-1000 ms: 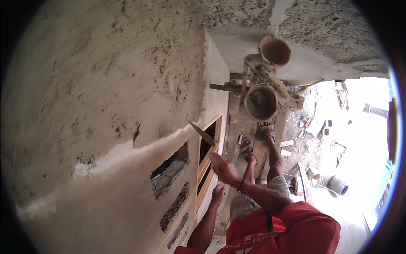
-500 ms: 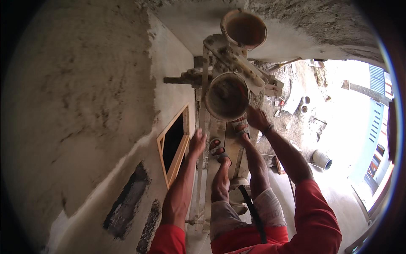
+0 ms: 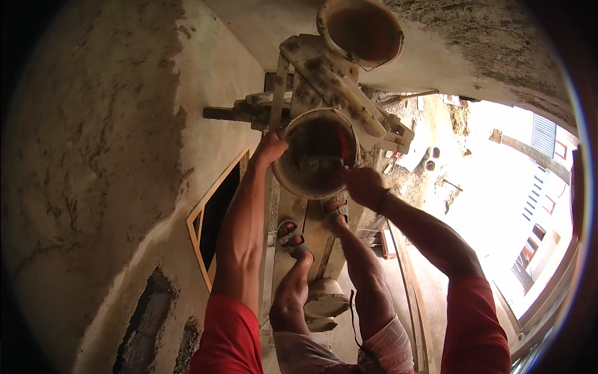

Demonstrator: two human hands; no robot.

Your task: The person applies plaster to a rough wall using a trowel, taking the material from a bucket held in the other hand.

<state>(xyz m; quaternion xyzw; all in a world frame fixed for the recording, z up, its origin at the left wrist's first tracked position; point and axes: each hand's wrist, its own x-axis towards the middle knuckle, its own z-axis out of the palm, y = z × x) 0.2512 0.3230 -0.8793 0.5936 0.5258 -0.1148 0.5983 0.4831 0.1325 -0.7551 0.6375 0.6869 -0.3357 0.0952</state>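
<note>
Below me on the planks stands a round bucket [image 3: 284, 173] with greyish, wet-looking mortar [image 3: 311, 161] inside. My left hand [image 3: 272, 147] is closed at the left side of its rim, the fingertips partly hidden. At the opposite, right side, my right hand [image 3: 365, 186] is closed around the end of a tool that reaches into the bucket. A red streak [image 3: 344, 144] shows inside the wall beside that hand; the tool's working end is too dark to make out. A second bucket [image 3: 362, 34], with brownish contents, stands farther away.
Mortar-spattered boards [image 3: 346, 93] lie beyond the near bucket. My sandalled feet [image 3: 291, 235] stand on narrow planks high above the ground. A plastered wall [image 3: 124, 124] with a wood-framed opening [image 3: 218, 212] runs along the left. Below are another bucket [image 3: 325, 304] and a bright yard.
My left hand has moved forward from beside the planks to the near bucket's rim. My right hand has shifted slightly nearer the bucket's inside. The view has moved closer to the buckets.
</note>
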